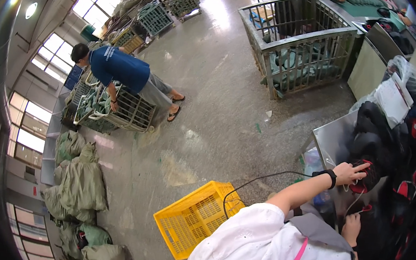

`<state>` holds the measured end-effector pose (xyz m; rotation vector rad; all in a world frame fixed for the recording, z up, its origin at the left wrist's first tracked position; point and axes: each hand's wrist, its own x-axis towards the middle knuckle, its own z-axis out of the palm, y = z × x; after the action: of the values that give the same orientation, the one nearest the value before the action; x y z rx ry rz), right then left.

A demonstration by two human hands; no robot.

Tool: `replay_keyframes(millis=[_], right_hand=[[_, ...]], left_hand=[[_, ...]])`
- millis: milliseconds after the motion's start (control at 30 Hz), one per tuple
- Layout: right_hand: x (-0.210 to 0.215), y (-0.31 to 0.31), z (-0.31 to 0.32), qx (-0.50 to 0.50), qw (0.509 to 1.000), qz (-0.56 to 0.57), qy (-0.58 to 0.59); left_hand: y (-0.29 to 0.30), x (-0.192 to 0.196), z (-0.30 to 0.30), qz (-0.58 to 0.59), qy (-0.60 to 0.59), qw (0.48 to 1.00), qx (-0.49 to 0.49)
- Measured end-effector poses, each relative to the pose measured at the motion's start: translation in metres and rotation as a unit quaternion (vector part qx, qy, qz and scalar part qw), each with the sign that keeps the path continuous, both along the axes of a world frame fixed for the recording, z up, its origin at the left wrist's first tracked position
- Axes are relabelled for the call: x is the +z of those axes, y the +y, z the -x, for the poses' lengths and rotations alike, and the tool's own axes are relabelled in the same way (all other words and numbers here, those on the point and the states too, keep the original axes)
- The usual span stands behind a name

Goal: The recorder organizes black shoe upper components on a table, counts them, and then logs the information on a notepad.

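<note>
My left hand [350,173], with a black band at its wrist, lies over a black-and-red shoe upper [368,179] at the right, two fingers stretched across it and the others bent at its edge. A white lace [354,204] runs from this piece down toward my right hand [351,229]. The fingers of that hand are closed, seemingly around the lace; their tips are partly hidden. Just beyond it shows a small red piece [367,208]. More black pieces [369,136] are heaped on the metal worktable [334,132], with red-trimmed ones [404,188] farther right.
A yellow plastic crate [190,217] stands on the floor beside me, crossed by a black cable [263,176]. Ahead is a metal cage cart [302,44] with green pieces. At left, a person in blue [119,70] bends over another cart [130,113]; stuffed sacks [82,183] line the wall.
</note>
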<state>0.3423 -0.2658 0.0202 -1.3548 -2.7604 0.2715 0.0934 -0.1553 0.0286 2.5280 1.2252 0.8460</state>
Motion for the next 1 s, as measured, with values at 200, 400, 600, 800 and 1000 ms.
replay_keyframes(millis=[200, 400, 600, 800, 1000], right_hand=[[-0.061, 0.003, -0.080, 0.218, 0.944, -0.008, -0.246], [-0.091, 0.002, -0.046, 0.131, 0.984, 0.052, -0.113], [-0.119, 0.014, -0.034, 0.063, 0.985, 0.083, -0.138], [-0.112, 0.018, -0.034, 0.078, 0.982, 0.114, -0.126], [-0.099, 0.025, -0.037, 0.082, 0.977, 0.153, -0.121]], left_hand=[[0.000, -0.003, -0.010, 0.019, -0.019, 0.999, -0.025], [-0.016, 0.001, -0.011, 0.057, -0.022, 0.998, -0.004], [-0.032, 0.010, 0.003, 0.049, -0.019, 0.998, -0.023], [-0.044, -0.001, -0.002, 0.050, 0.013, 0.999, -0.011], [-0.049, 0.006, -0.004, 0.070, 0.013, 0.997, -0.023]])
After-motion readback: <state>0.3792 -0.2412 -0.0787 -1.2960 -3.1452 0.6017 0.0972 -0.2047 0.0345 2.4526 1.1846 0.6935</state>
